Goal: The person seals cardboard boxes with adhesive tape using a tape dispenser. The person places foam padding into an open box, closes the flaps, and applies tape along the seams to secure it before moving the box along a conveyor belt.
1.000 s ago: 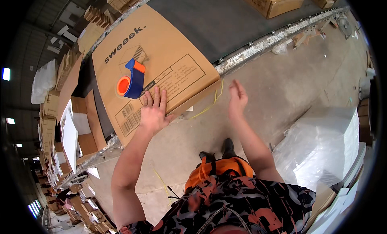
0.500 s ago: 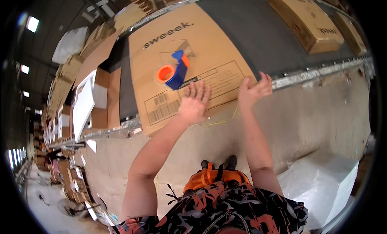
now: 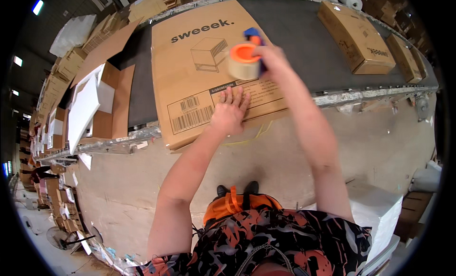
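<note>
A large flat cardboard carton (image 3: 180, 81) lies on the dark conveyor belt in front of me, its near edge jutting past the rail. My left hand (image 3: 229, 112) rests flat on the carton near its front edge, fingers spread, beside the printed label. Above the carton, my right hand (image 3: 271, 61) grips a blue and orange tape dispenser (image 3: 245, 53) with a roll of tape on it. Motion smears that hand and part of the dispenser.
To the left an open carton (image 3: 107, 102) holds white foam panels (image 3: 85, 107). Closed cartons (image 3: 358, 43) sit farther right on the conveyor belt (image 3: 294, 31). A metal rail (image 3: 342, 99) runs along its near side. A white wrapped block (image 3: 375, 214) stands behind my right arm.
My right hand has moved from the carton's right corner to the tape dispenser and taken hold of it. The dispenser is now lifted and farther right. My left hand stays on the carton.
</note>
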